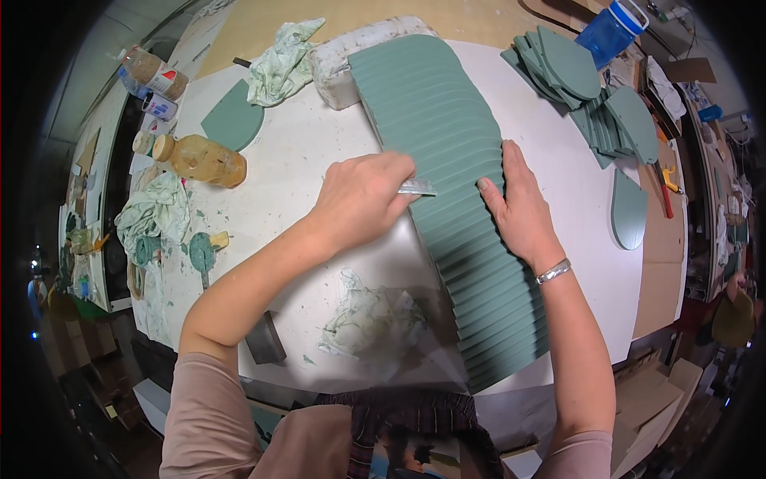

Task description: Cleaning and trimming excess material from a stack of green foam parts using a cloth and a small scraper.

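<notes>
Checked cloth and two bare forearms fill the lower edge of the frame. Just above, the left hand has its grip closed on a small metal blade, whose tip touches the left side of a long row of green panels running from upper centre to lower right across the white counter. The right hand lies flat on the row, fingers spread, holding nothing. To work this well, I judge the flat hand should press steadily while the blade runs along the side at a shallow angle. A stained rag lies lower centre.
</notes>
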The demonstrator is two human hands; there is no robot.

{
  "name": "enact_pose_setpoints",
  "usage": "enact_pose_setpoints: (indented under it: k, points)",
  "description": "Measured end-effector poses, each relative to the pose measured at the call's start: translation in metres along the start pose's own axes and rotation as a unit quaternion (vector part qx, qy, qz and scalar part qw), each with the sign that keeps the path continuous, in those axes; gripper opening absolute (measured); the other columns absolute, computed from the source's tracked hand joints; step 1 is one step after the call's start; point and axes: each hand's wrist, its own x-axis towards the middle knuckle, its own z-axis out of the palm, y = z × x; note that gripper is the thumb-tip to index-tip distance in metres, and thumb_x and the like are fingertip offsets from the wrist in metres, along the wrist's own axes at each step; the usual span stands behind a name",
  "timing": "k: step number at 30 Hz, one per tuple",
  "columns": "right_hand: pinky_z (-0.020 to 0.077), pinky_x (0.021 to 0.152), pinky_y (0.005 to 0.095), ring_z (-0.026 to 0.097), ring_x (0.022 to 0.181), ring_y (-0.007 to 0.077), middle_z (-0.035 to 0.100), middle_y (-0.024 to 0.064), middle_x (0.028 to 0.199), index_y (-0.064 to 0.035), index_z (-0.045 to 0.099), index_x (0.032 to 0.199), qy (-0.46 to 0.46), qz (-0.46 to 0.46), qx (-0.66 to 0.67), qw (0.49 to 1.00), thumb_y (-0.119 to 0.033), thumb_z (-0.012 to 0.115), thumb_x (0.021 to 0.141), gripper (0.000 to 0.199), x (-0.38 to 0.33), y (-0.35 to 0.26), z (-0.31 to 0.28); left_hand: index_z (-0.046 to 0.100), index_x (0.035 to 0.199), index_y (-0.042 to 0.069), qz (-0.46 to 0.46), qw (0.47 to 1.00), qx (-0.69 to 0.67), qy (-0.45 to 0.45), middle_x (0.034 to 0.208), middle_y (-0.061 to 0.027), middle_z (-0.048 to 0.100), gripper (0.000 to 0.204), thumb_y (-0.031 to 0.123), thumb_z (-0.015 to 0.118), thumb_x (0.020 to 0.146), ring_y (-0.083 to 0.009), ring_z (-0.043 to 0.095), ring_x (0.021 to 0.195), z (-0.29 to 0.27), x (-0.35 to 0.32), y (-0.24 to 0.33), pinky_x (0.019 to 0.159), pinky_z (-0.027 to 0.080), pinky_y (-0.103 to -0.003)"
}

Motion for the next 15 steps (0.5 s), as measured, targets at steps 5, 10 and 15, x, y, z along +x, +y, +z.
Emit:
enact_pose_setpoints:
  k: [5, 10, 15]
  points:
    - [0.0440, 0.106, 0.0456, 0.039, 0.139, 0.0392, 0.033, 0.0246, 0.156, 0.0031, 0.027, 0.151, 0.000, 0.000, 0.001, 1.000, -0.041, 0.055, 0.098, 0.074, 0.000, 0.000, 0.001, 0.065, 0.096, 0.006, -0.027, 0.999, -0.046, -0.004, 0.085, -0.0089, 0.067, 0.019, 0.013, 0.073, 0.080, -0.0275, 0.064, 0.071, -0.004, -0.006, -0.002, 0.062, 0.050, -0.036]
    - [0.0437, 0.107, 0.0453, 0.039, 0.139, 0.0388, 0.033, 0.0244, 0.156, 0.0030, 0.027, 0.151, 0.000, 0.002, -0.002, 1.000, -0.041, 0.055, 0.098, 0.075, 0.000, 0.003, 0.002, 0.072, 0.090, 0.006, -0.024, 0.998, -0.054, 0.019, 0.082, -0.0070, 0.069, 0.013, 0.014, 0.074, 0.080, -0.0239, 0.061, 0.069, -0.021, 0.004, -0.014, 0.062, 0.048, -0.034]
    - [0.0424, 0.108, 0.0453, 0.038, 0.140, 0.0384, 0.032, 0.0239, 0.157, 0.0026, 0.026, 0.152, -0.002, 0.003, 0.003, 1.000, -0.042, 0.055, 0.098, 0.075, 0.000, 0.002, 0.002, 0.074, 0.083, 0.011, 0.098, 0.991, 0.083, -0.041, 0.077, -0.0043, 0.069, 0.006, 0.017, 0.072, 0.084, -0.0211, 0.060, 0.072, -0.024, 0.016, -0.014, 0.063, 0.048, -0.034]
